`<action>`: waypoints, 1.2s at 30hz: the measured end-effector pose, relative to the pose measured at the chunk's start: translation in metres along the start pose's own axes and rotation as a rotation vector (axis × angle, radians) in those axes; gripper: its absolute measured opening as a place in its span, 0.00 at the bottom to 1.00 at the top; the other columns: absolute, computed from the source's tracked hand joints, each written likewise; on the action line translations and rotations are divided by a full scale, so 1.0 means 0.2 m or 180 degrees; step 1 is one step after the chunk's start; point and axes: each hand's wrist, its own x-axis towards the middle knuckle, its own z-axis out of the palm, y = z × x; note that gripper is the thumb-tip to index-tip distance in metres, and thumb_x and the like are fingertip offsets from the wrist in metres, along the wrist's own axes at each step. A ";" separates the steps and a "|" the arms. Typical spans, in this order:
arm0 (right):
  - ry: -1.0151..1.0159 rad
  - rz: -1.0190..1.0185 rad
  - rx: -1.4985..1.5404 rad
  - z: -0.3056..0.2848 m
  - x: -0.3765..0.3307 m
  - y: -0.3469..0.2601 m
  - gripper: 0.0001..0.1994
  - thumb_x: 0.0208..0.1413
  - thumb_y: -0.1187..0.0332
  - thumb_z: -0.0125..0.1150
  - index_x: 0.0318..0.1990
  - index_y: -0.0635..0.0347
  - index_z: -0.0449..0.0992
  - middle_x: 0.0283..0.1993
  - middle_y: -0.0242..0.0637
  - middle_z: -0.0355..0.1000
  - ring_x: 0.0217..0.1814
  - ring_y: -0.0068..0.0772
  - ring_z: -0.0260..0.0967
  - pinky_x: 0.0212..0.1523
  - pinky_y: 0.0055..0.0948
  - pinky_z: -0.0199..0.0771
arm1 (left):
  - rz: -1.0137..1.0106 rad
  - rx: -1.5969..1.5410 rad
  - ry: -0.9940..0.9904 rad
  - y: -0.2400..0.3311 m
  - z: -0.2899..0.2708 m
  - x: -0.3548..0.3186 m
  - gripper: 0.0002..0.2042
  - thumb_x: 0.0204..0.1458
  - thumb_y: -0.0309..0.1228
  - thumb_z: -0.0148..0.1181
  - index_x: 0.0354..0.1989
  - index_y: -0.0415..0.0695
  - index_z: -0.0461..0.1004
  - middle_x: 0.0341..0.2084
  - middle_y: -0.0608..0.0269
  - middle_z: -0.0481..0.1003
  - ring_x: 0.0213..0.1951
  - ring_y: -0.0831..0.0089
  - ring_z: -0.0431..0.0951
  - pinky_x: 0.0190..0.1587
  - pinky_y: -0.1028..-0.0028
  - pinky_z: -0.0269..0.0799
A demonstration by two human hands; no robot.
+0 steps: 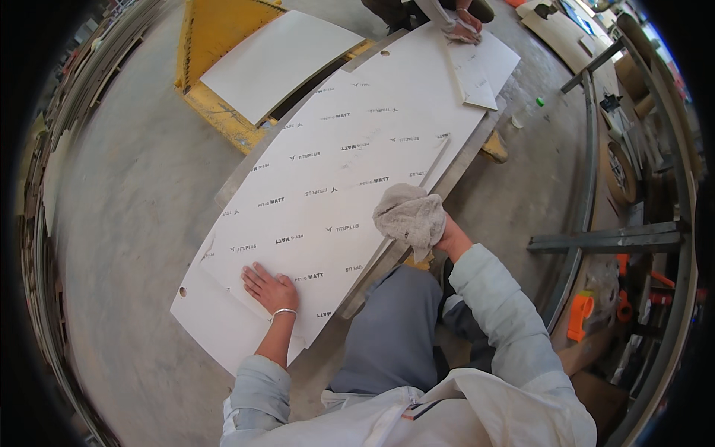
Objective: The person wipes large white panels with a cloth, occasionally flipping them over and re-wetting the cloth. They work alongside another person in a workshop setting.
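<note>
A large white panel (320,160) with dark print lies in front of me, on top of another white panel (197,313) that has round holes near its ends. My left hand (269,289) rests flat on the printed panel near its close end, fingers spread. My right hand (451,237) grips a bunched grey cloth (410,216) at the panel's right edge. The cloth hides most of that hand's fingers. At the far end, another person's hand (465,30) holds a pale cloth on a narrow white board (471,78).
A yellow pallet truck (223,112) carries a separate white panel (283,63) at the far left. To the right stands a grey metal frame rack (611,240) with an orange tool (579,316) and a wheel (622,173). Stacked boards (63,141) line the left side.
</note>
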 end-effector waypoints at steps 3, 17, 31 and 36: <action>-0.0394 -0.0027 0.0046 0.09 -0.04 0.03 0.19 0.70 0.70 0.49 0.66 0.62 0.70 0.62 0.42 0.74 0.64 0.38 0.74 0.64 0.41 0.77 | -0.0066 -0.0357 -0.0094 0.02 -0.04 0.01 0.38 0.55 0.35 0.54 0.74 0.35 0.51 0.76 0.37 0.47 0.77 0.43 0.44 0.77 0.46 0.37; 0.0851 -0.0859 -0.3396 0.50 -0.42 -0.14 0.09 0.54 0.83 0.60 0.39 0.58 0.74 0.37 0.25 0.72 0.42 0.19 0.68 0.43 0.28 0.70 | -0.0980 -0.6844 -0.3416 0.91 -0.67 -0.17 0.19 0.60 0.27 0.63 0.60 0.39 0.71 0.53 0.60 0.77 0.55 0.67 0.76 0.59 0.63 0.72; 0.0270 -0.0425 -0.0990 0.62 -0.52 0.08 0.28 0.67 0.70 0.57 0.73 0.59 0.58 0.66 0.35 0.66 0.68 0.31 0.64 0.67 0.35 0.66 | 0.1395 -0.3353 0.0448 1.11 -0.74 -0.31 0.22 0.49 0.25 0.64 0.55 0.40 0.74 0.60 0.39 0.71 0.50 0.43 0.77 0.51 0.55 0.75; 0.0043 -0.0644 -0.0931 0.63 -0.50 0.09 0.25 0.72 0.66 0.52 0.72 0.59 0.60 0.68 0.37 0.67 0.68 0.33 0.66 0.68 0.38 0.68 | 0.1981 -0.3135 0.0132 1.18 -0.87 -0.47 0.25 0.49 0.22 0.61 0.60 0.40 0.74 0.68 0.32 0.60 0.58 0.36 0.70 0.61 0.51 0.68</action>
